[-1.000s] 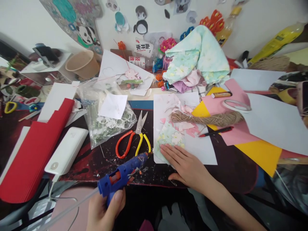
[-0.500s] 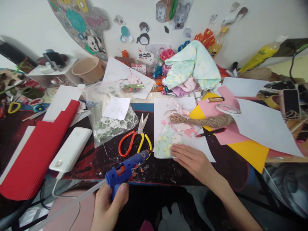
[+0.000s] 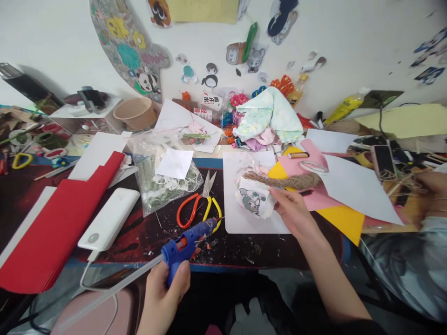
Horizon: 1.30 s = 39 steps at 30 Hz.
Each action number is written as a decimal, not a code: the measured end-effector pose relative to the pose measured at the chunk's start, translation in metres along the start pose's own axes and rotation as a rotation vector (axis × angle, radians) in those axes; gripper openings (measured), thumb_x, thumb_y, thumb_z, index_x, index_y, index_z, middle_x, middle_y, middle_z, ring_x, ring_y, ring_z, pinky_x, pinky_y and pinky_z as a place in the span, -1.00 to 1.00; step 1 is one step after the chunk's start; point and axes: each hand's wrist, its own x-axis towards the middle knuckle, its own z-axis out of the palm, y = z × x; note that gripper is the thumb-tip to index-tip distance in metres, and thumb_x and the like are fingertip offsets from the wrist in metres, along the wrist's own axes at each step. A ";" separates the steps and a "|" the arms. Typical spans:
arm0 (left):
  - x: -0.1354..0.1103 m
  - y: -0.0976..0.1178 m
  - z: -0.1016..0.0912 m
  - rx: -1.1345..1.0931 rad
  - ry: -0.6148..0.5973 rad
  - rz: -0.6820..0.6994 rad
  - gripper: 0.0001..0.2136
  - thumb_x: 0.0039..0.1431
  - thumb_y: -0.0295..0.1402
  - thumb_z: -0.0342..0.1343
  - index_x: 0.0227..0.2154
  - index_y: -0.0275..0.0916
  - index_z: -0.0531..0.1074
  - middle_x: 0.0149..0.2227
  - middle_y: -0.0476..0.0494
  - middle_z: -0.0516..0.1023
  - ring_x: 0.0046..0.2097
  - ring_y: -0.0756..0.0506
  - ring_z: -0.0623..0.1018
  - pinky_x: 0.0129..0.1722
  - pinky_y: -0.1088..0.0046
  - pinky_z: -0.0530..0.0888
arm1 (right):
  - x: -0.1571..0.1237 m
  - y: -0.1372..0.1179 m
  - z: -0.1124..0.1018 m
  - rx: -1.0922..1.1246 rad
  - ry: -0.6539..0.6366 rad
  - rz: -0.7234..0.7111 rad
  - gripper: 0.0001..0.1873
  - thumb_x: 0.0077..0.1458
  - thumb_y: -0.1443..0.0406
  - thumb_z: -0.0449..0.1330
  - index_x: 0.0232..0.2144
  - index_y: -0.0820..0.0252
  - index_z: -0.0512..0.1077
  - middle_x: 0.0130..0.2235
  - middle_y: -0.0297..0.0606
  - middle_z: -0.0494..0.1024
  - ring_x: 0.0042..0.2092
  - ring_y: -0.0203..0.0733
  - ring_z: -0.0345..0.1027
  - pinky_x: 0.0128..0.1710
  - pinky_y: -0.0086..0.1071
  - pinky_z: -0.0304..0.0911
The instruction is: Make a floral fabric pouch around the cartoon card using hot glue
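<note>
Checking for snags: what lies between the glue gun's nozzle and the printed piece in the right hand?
In the head view, only a bare strip of the white sheet shows between the nozzle and the printed piece.

Glue gun [image 3: 200, 230] is hard blue plas., semi-gloss w/ a grubby nozzle end, & the glue stick [image 3: 132, 277] is smooth, translucent; printed piece [image 3: 254, 199] looks matt w/ a ragged edge (cloth or paper, can't tell), over smooth matt white paper [image 3: 240, 225]. Scissors [image 3: 206, 189] have bare metal blades w/ smooth red & yel. handles, plas.-looking; bag [image 3: 145, 172] is clear, crinkly, glossy plas., power bank [image 3: 110, 221] smooth white plas. Red card [image 3: 70, 218] is flat matt, twine [image 3: 293, 181] rough & fibrous, draped floral fabric [image 3: 275, 114] soft matt cloth, tabletop [image 3: 289, 251] dark w/ a dull sheen.
</note>
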 end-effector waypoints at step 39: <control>0.019 -0.011 0.000 0.008 -0.015 0.043 -0.52 0.30 -0.06 0.09 -0.64 -0.23 0.21 -0.69 0.10 0.19 -0.63 0.10 0.21 -0.58 0.55 0.16 | -0.001 0.033 0.034 -1.571 -0.350 -1.041 -0.74 0.34 0.40 0.06 -0.11 0.28 0.54 -0.09 -0.01 0.66 -0.06 0.04 0.57 -0.20 -0.19 0.49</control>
